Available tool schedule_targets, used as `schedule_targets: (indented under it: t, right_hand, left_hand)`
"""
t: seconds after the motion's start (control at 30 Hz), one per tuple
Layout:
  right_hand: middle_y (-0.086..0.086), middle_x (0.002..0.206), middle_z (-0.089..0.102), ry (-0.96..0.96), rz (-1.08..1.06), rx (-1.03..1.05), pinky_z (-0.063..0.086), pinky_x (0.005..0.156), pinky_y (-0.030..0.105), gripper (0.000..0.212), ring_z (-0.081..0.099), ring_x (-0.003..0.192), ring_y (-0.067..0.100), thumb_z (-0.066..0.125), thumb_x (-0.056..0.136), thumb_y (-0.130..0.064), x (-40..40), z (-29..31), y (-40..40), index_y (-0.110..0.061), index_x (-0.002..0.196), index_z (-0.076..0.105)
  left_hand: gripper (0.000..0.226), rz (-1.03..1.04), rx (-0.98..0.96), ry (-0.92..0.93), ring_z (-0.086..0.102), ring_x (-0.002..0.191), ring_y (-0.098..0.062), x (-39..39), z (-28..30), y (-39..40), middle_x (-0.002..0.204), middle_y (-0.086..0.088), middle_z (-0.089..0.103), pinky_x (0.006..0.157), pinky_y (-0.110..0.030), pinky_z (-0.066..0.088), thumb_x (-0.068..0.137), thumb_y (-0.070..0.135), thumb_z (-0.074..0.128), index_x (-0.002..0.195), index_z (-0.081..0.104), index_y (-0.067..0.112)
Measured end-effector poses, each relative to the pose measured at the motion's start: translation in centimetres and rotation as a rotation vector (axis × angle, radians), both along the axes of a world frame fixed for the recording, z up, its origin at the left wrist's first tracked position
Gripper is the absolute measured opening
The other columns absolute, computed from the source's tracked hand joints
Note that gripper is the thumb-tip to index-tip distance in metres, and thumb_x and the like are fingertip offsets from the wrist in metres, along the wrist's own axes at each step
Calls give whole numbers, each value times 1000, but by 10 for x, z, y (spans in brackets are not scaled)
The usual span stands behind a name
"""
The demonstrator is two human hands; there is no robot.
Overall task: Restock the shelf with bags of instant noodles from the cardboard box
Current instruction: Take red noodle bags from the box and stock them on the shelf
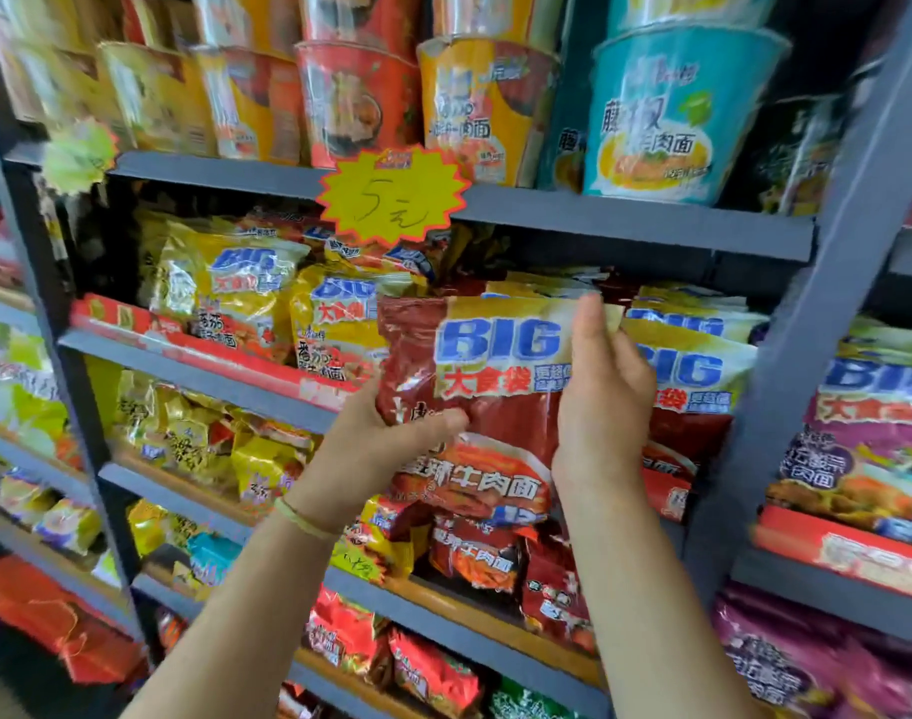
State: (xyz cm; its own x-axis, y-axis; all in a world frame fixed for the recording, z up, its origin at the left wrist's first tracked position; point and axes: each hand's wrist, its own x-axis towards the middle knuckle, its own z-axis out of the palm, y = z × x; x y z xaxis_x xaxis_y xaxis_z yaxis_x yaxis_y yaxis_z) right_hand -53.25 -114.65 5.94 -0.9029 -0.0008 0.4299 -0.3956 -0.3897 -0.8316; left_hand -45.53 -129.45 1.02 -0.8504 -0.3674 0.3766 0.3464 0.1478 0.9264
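- I held a dark red bag of instant noodles (474, 402) up in front of the grey metal shelf (625, 220), level with its middle tier, over the row of bags already there.
- The bag was glossy, crinkled plastic film, puffy and roughly rectangular, with a yellow panel carrying "BIG" in blue letters and a noodle picture low down.
- It stood upright, long axis top to bottom, printed face toward me, top seam leaning slightly toward the shelf.
- My left hand (386, 448) gripped the bag's lower left edge, thumb curled across the front.
- My right hand (602, 402) pinched its right edge, fingers fairly straight and pointing up, thumb behind the film as far as I could tell.
- Yellow bags (246, 298) sat to the left on the same tier.
- Round noodle cups (672, 111) stood above, beside a spiky yellow price tag (391, 197).
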Motion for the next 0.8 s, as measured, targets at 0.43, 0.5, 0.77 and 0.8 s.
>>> schedule_targets:
  t: [0.43,0.5,0.77,0.8]
  right_hand:
    - [-25,83,74,242,-134,249,48,70,8,23,69,81,-7,84,76,-19,-18,10,30,-24,94,70]
    - [-29,79,72,281,-140,223,46,66,3,25,67,79,-11,82,78,-13,-21,12,32,-23,96,69]
    - [-30,84,72,379,-101,332,45,72,4,29,67,85,-10,83,77,-12,-35,17,17,-28,94,67]
    - [-29,84,72,374,-79,348,46,72,4,29,68,85,-9,83,77,-12,-37,15,13,-26,97,67]
  left_hand:
    - [18,253,-432,178,58,89,-2,-65,15,-17,91,10,58,73,-16,40,103,17,47,95,62,22]
    - [23,272,-730,164,55,103,-20,-80,-1,-24,106,1,62,84,-26,41,96,21,53,114,65,13]
    - [24,237,-613,261,55,66,-4,-71,-14,-14,63,13,55,59,-13,36,92,31,54,69,59,34]
    - [26,239,-591,265,55,64,-6,-69,-15,-13,62,11,54,58,-14,35,92,31,55,66,59,33]
